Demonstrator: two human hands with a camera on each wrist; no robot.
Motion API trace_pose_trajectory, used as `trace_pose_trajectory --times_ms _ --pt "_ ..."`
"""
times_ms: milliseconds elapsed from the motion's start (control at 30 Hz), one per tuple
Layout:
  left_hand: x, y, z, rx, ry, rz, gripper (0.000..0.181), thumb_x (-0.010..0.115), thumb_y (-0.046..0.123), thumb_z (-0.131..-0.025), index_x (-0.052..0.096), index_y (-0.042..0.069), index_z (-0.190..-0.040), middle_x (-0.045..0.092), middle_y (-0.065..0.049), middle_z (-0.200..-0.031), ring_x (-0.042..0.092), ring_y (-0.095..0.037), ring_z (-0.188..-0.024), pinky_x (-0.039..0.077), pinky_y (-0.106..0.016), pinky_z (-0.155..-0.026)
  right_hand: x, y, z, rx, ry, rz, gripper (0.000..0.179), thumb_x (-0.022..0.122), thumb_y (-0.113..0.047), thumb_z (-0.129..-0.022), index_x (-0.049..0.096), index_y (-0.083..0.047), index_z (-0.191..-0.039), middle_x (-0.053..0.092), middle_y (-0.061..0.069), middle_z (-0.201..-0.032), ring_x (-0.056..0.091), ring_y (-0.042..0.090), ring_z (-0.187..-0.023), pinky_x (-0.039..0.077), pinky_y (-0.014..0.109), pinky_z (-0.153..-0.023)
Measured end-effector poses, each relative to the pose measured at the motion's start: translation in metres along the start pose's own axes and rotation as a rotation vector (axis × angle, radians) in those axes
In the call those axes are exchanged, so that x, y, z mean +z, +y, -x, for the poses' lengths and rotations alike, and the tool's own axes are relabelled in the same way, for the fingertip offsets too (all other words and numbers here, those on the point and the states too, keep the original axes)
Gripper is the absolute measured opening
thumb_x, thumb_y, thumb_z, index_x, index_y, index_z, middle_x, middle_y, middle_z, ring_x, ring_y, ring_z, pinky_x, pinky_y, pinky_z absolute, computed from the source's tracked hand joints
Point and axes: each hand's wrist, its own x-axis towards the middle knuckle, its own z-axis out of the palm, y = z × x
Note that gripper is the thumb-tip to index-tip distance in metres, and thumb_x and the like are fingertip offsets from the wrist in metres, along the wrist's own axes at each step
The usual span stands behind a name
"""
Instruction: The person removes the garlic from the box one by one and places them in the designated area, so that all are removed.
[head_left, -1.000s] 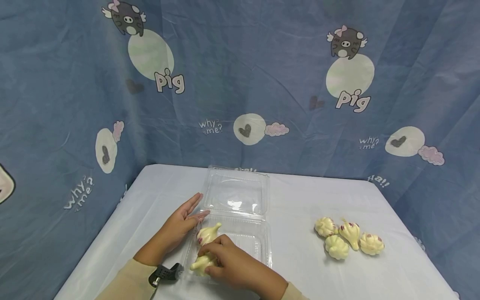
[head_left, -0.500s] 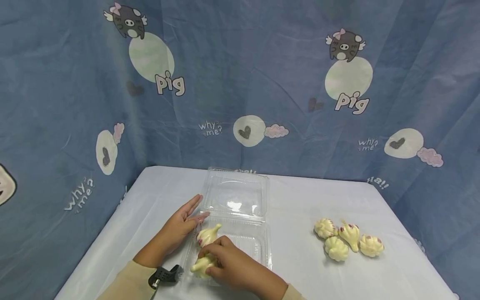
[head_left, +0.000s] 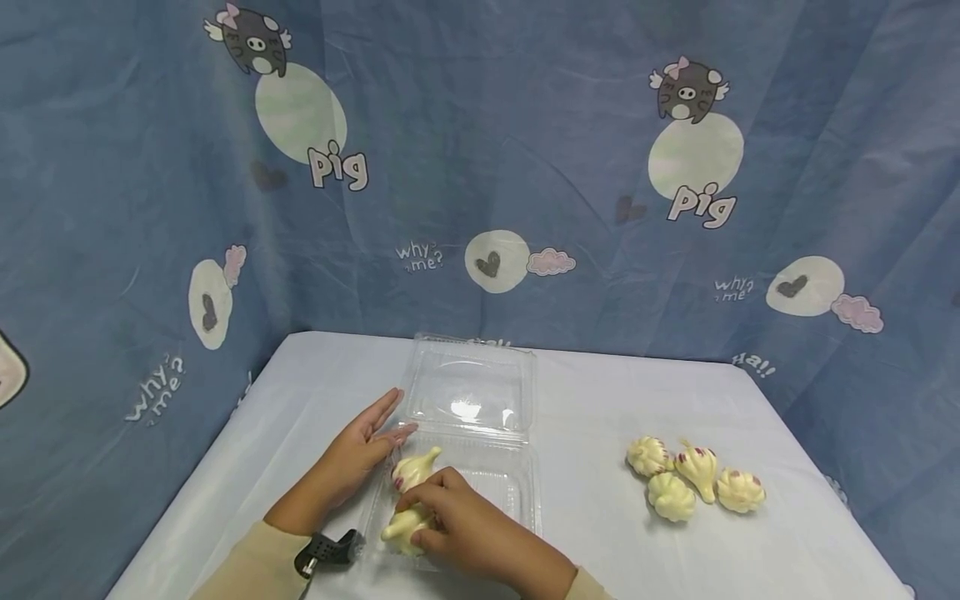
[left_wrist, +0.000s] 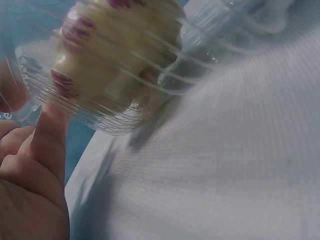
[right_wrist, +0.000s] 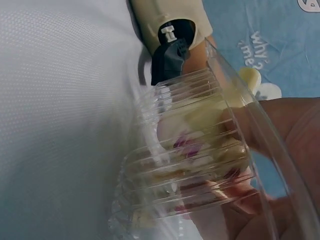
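A clear plastic clamshell box [head_left: 504, 483] lies opened flat on the white table, its lid [head_left: 472, 385] folded back. My right hand [head_left: 472, 527] reaches into the base and grips a pale garlic bulb [head_left: 405, 525] between thumb and fingers, its stem pointing left. Just behind it in the box sits another garlic bulb [head_left: 412, 470] with purple streaks; the left wrist view shows a purple-streaked bulb [left_wrist: 115, 55] through the ridged wall. With straight fingers, my left hand [head_left: 352, 460] touches the box's left edge near the hinge. The right wrist view shows the right fingers through the clear side.
To the right on the white tablecloth [head_left: 600, 550], several garlic bulbs [head_left: 697, 472] lie in a loose cluster. A blue printed curtain [head_left: 600, 275] hangs behind the table and along its sides. A black strap device [head_left: 328, 550] is on the left wrist.
Hardly anything differs. The right hand stays on its bulb, whose stem has tilted very slightly, and the left hand keeps its place at the box edge.
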Motion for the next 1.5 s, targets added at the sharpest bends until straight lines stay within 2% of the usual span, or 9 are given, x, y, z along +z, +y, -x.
trace_pose_trajectory --times_ms 167,433,700,867,1100,1300,1500 --pt "-0.001 -0.001 0.001 0.002 0.002 -0.005 0.08 0.055 0.0 -0.103 0.01 0.006 -0.169 0.006 -0.015 -0.176 0.047 -0.042 -0.144 0.049 -0.012 -0.101 -0.002 -0.002 0.002 -0.016 0.027 -0.012 0.034 0.077 -0.018 -0.096 0.069 -0.027 -0.128 0.05 -0.007 -0.122 0.05 -0.006 -0.092 0.05 0.014 -0.081" --pt "0.0 0.001 -0.001 -0.01 0.01 -0.024 0.08 0.055 0.001 -0.104 0.01 0.007 -0.169 0.008 -0.014 -0.176 0.054 -0.03 -0.142 0.049 -0.014 -0.103 -0.007 -0.005 0.005 -0.009 0.026 -0.016 0.035 0.076 -0.019 -0.097 0.068 -0.028 -0.13 0.048 -0.006 -0.122 0.052 -0.006 -0.091 0.051 0.015 -0.081" --pt "0.002 0.002 -0.001 -0.024 0.018 -0.032 0.08 0.056 0.002 -0.103 0.01 0.008 -0.169 0.008 -0.013 -0.176 0.05 -0.039 -0.143 0.048 -0.012 -0.102 -0.01 -0.006 0.008 -0.016 0.028 -0.023 0.035 0.076 -0.02 -0.098 0.067 -0.028 -0.13 0.048 -0.005 -0.123 0.053 -0.006 -0.092 0.052 0.015 -0.081" --pt "0.001 0.002 0.0 -0.015 0.016 -0.024 0.081 0.058 0.003 -0.103 0.011 0.007 -0.169 0.007 -0.015 -0.176 0.049 -0.042 -0.143 0.048 -0.012 -0.102 -0.01 -0.005 0.009 -0.034 0.031 -0.095 0.034 0.075 -0.018 -0.098 0.067 -0.027 -0.13 0.049 -0.006 -0.123 0.054 -0.005 -0.098 0.054 0.014 -0.085" --pt "-0.001 0.002 -0.001 -0.029 0.014 -0.026 0.082 0.059 0.004 -0.104 0.01 0.008 -0.169 0.007 -0.013 -0.176 0.051 -0.034 -0.144 0.048 -0.013 -0.103 -0.012 -0.003 0.01 -0.046 0.041 -0.19 0.034 0.075 -0.013 -0.097 0.068 -0.023 -0.129 0.05 -0.004 -0.123 0.053 0.0 -0.11 0.054 0.013 -0.089" --pt "-0.001 0.003 0.0 -0.016 -0.001 -0.003 0.081 0.057 0.003 -0.104 0.009 0.008 -0.169 0.005 -0.015 -0.176 0.046 -0.041 -0.146 0.048 -0.012 -0.103 -0.02 -0.002 0.012 0.002 0.025 -0.259 0.034 0.076 -0.016 -0.097 0.068 -0.024 -0.13 0.051 -0.004 -0.125 0.06 0.008 -0.12 0.055 0.016 -0.091" --pt "0.001 0.002 0.001 -0.014 0.004 0.011 0.081 0.057 0.002 -0.103 0.009 0.008 -0.169 0.004 -0.015 -0.176 0.044 -0.044 -0.146 0.047 -0.012 -0.102 -0.026 -0.001 0.014 0.018 0.045 -0.314 0.033 0.077 -0.018 -0.097 0.068 -0.025 -0.128 0.052 -0.003 -0.125 0.062 0.015 -0.12 0.057 0.02 -0.092"
